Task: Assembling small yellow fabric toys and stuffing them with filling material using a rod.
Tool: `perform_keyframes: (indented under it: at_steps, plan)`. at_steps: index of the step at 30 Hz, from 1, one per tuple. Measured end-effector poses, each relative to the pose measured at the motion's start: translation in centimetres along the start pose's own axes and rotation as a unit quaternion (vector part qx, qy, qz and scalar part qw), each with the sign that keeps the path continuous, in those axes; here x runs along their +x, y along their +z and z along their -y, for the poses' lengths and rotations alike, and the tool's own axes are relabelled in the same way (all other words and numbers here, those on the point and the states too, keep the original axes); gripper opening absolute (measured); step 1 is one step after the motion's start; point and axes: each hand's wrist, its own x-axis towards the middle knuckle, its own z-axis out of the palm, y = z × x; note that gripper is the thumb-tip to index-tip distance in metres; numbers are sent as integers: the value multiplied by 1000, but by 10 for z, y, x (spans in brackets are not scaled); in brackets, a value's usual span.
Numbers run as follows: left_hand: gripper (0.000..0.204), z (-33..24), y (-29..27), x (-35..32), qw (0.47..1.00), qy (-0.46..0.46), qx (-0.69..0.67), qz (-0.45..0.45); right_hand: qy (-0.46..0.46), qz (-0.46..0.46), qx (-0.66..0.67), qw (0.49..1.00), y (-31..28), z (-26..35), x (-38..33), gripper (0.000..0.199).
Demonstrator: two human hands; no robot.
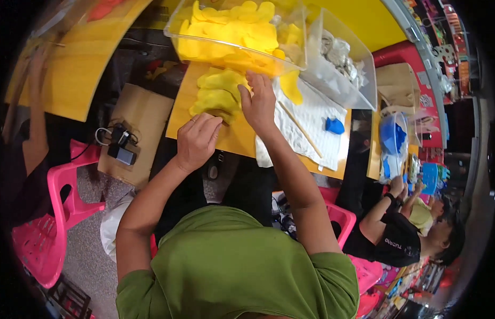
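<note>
Both hands at a pile of yellow foam pieces on the desk

The pile of yellow pieces [218, 95] lies at 12 o'clock on the yellow desk [237, 139], its long axis running 12 to 6. The left hand [197, 139], fingers curled shut, pinches its lower edge; the right hand [259, 103] rests open-fingered against its 3 o'clock side. A clear bin [234, 32] sits above; a wooden stick [300, 128] lies on white cloth [316, 114].

The soft shapes [218, 93] by the hands are bright yellow, the board [231, 138] under them is orange-yellow, the cloth [316, 119] is white with a little blue lump [334, 125] on it, the chairs [51, 212] are pink, and the shirt [237, 266] is green.
</note>
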Motion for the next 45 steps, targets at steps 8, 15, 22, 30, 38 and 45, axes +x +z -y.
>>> perform_keyframes:
  at_steps: [8, 15, 22, 30, 38, 45]
  plan:
    - [14, -16, 59, 14, 987, 98, -19, 126, 24, 119, 58, 991, -79, -10, -57, 13]
    - [23, -12, 88, 12, 970, 138, 57, 194, 87, 155, 23, 984, -177, -40, -12, 10]
    - [19, -14, 93, 16, 974, 135, 66, 170, 228, 31, 76, 970, -211, -149, 75, 13]
    - [17, -14, 94, 16, 973, 107, 52, 197, 158, 41, -283, 945, -181, -262, 161, 44]
    - [19, -12, 98, 18, 970, 152, 68, 175, 183, 191, -337, 903, -169, -288, 188, 38]
    - [20, -14, 93, 17, 969, 131, 54, 202, 115, 30, -151, 981, -226, -199, 183, 15]
